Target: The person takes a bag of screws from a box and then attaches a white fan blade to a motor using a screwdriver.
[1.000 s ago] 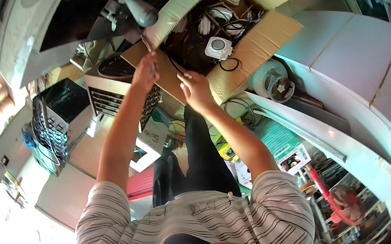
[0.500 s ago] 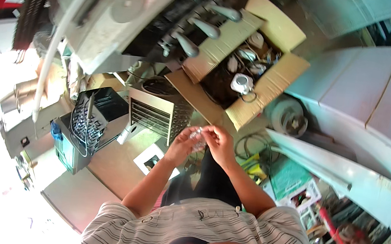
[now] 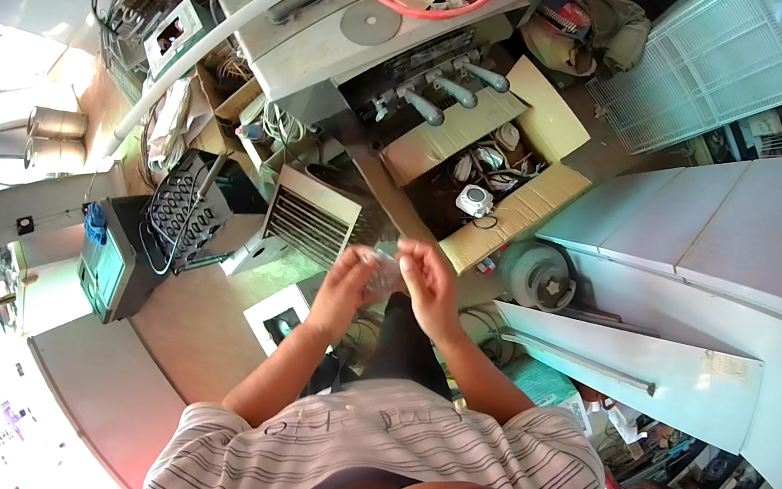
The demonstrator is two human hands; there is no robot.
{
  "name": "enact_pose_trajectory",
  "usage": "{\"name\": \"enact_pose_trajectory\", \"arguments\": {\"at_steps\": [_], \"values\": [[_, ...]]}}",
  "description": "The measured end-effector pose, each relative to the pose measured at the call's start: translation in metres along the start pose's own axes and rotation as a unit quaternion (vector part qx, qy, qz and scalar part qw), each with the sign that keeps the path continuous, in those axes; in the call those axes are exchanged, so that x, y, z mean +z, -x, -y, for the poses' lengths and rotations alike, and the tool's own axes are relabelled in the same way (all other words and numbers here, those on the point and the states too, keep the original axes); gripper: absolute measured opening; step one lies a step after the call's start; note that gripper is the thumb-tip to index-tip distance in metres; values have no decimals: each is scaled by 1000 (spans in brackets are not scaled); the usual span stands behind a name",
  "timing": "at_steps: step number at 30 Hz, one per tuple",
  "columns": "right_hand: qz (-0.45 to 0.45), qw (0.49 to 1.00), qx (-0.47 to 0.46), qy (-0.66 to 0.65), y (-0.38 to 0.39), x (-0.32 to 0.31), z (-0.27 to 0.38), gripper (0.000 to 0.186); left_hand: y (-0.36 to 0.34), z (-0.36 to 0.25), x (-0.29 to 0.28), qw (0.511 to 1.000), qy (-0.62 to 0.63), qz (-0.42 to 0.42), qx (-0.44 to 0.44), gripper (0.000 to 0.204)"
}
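Note:
A small, clear, crinkled plastic bag (image 3: 385, 274) hangs between my two hands in front of my body. My left hand (image 3: 341, 288) pinches one side of it, the fingers closed. On its other side my right hand (image 3: 429, 289) grips it between thumb and fingers. Anything inside the bag is too small to make out. Just beyond my hands stands an open cardboard box (image 3: 517, 213) with loose parts and cables in it, among them a round white-and-grey motor (image 3: 475, 199).
Past the box is a metal machine with several grey lever handles (image 3: 423, 108). A slatted metal unit (image 3: 312, 218) and a black coil-backed appliance (image 3: 187, 204) are at left. White panels (image 3: 635, 372) and a pulley wheel (image 3: 538, 277) lie at right. A wire rack (image 3: 689, 77) leans far right.
My hands have moved slightly apart, and more of the clear bag shows between them. The view has shifted, bringing more of the machine's top into sight.

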State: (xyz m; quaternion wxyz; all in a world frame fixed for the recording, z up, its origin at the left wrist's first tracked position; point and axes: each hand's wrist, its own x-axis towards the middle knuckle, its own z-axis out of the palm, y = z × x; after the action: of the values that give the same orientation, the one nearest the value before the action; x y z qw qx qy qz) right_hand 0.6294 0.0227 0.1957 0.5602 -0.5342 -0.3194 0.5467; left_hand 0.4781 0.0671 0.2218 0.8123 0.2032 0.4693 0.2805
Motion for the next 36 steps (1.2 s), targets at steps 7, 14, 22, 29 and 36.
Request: {"name": "enact_pose_trajectory", "arguments": {"at_steps": [7, 14, 22, 29, 36], "values": [[74, 994, -41, 75, -15, 19, 33, 16, 9, -26, -8, 980, 148, 83, 103, 30], [75, 996, -30, -39, -9, 57, 58, 7, 47, -61, -19, 972, 194, 128, 46, 31], [28, 998, -48, 9, 56, 93, 40, 12, 93, -51, -70, 975, 135, 176, 6, 46], [-155, 971, -177, 49, 172, 166, 12, 15, 162, -22, -134, 977, 36, 209, -22, 30], [-281, 877, -175, 349, 279, 223, -26, 17, 233, 33, -180, 955, -50, 289, -30, 34]]}}
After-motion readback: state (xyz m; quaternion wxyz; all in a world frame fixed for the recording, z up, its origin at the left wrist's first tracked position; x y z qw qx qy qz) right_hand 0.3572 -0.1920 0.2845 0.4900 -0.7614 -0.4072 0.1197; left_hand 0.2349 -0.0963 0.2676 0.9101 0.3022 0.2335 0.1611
